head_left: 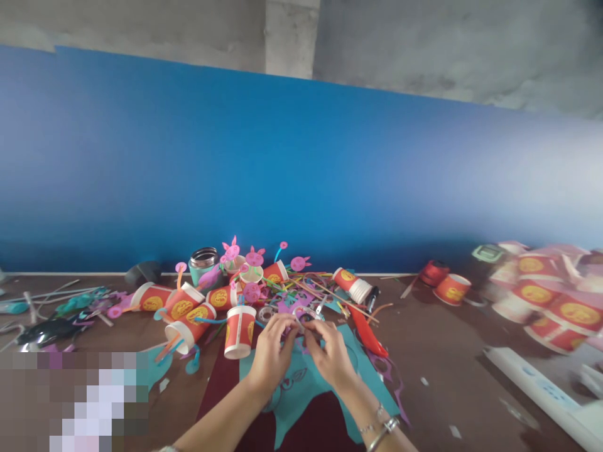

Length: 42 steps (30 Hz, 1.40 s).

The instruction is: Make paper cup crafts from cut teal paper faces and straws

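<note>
My left hand point(276, 351) and my right hand point(330, 353) meet in the middle, fingertips nearly touching. Both are closed in a pinch on something small and pale that I cannot make out. Beneath them lies a cut sheet of teal paper point(301, 408) with drawn lines, over a dark red sheet point(217, 383). A red and white paper cup point(240, 333) stands just left of my left hand. Beyond the fingertips are scissors point(320, 306) and scraps of purple paper point(293, 304). My right wrist wears bracelets.
More paper cups point(188, 326) with straws and pink paper animal faces point(255, 257) crowd the left and back. A nested cup stack point(353, 285), a red-orange object point(367, 333) and a lone cup point(452, 289) are to the right. Bagged cups point(541, 292) and a power strip point(532, 383) lie far right.
</note>
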Available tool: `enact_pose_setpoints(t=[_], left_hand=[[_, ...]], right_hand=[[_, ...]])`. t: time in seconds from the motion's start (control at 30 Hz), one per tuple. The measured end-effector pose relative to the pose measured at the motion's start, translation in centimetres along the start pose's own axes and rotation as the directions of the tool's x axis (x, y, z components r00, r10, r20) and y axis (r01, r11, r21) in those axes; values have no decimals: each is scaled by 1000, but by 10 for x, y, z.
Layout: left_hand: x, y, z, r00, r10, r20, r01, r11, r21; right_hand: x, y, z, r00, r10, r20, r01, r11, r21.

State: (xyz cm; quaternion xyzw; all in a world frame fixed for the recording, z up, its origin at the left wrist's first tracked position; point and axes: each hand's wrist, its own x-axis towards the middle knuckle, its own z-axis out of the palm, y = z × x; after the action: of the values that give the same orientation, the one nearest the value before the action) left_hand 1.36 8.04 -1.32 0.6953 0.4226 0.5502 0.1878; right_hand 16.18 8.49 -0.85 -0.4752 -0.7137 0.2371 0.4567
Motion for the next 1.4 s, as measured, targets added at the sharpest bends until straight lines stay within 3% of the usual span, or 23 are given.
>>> enact_pose_setpoints(t=[0.1, 0.27, 0.4, 0.53, 0.6, 0.7, 0.77, 0.83, 0.93, 1.07, 1.13, 1.23, 1.4], left_hand=[[0, 3, 0, 1000, 11, -28, -11, 1000, -2], [0, 9, 1, 995, 9, -103, -10, 1000, -8], [1, 12, 2, 989, -9, -148, 5, 1000, -24], [0, 16, 2, 983, -41, -179, 28, 997, -76], [0, 16, 3, 983, -51, -178, 34, 995, -95], [0, 13, 4, 986, -39, -165, 24, 995, -95], [0, 10, 4, 988, -43, -151, 30, 996, -86], [0, 9, 5, 988, -62, -140, 49, 995, -92], [0, 11, 6, 987, -93, -128, 76, 988, -136], [4, 11, 5, 968, -194, -158, 146, 950, -276], [8, 9, 2, 947, -265, -180, 182, 909, -376], [14, 7, -4, 936, -325, -133, 234, 860, -455], [14, 8, -3, 958, -284, -47, 247, 895, -370]], right_hand=[[1, -2, 3, 996, 87, 20, -89, 979, 185], [4, -13, 9, 975, 214, 51, -210, 830, 517], [4, -19, 13, 962, 265, 62, -246, 747, 618], [3, -22, 15, 958, 284, 44, -245, 727, 641], [2, -22, 12, 970, 244, 17, -210, 797, 566], [2, -22, 4, 997, 26, -73, -9, 974, 225], [2, -21, -2, 988, -132, -80, 132, 991, -11], [2, -20, -4, 978, -203, -51, 197, 975, -108], [1, -18, 2, 987, -150, -54, 147, 987, -63], [4, -10, 6, 990, 124, -70, -104, 966, 237], [9, 0, -1, 973, 179, -143, -133, 951, 280], [15, 20, -15, 956, 67, -287, -44, 995, 86], [17, 39, -18, 951, -131, -280, 39, 949, -312]])
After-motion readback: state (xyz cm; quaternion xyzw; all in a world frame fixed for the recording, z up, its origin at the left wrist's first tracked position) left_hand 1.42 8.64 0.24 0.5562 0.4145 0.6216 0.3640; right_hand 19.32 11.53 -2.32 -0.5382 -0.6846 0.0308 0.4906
